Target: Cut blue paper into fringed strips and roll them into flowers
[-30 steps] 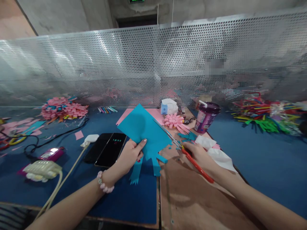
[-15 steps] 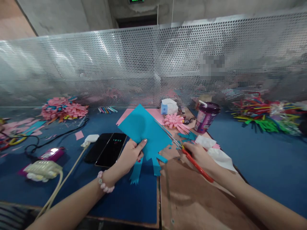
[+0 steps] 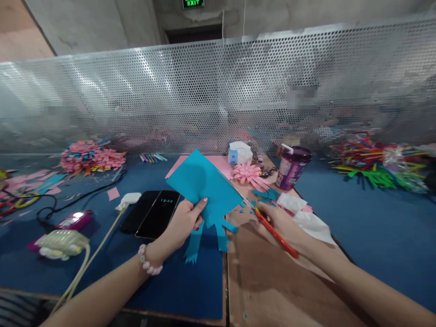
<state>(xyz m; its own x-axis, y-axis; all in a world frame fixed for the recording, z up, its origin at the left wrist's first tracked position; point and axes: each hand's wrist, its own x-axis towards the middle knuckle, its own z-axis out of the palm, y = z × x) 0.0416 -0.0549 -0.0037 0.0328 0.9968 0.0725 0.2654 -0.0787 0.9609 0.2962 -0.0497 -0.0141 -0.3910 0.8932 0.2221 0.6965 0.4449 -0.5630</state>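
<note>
A sheet of blue paper [image 3: 204, 181] is pinched in my left hand [image 3: 187, 218], thumb on top and fingers beneath. Its lower end is cut into several strips with jagged tips that hang down. My right hand [image 3: 277, 225] grips red-handled scissors [image 3: 275, 236], their blades lying along the sheet's right edge. Small blue scraps [image 3: 267, 195] lie just beyond the scissors. Behind the sheet a larger piece of pink paper [image 3: 177, 165] shows in part. A pink paper flower [image 3: 247, 173] rests to the right of it.
Two phones [image 3: 156, 213] and a charger with a cable [image 3: 129, 200] lie left of my left hand. A purple cup with a straw [image 3: 292, 168] stands beyond my right hand, near crumpled tissues [image 3: 313, 225]. Pink paper flowers [image 3: 90, 156] pile up far left; coloured pipe cleaners [image 3: 381, 163] lie far right.
My right hand and the scissors have shifted slightly left along the sheet's edge. My left hand keeps its hold on the paper, almost unmoved.
</note>
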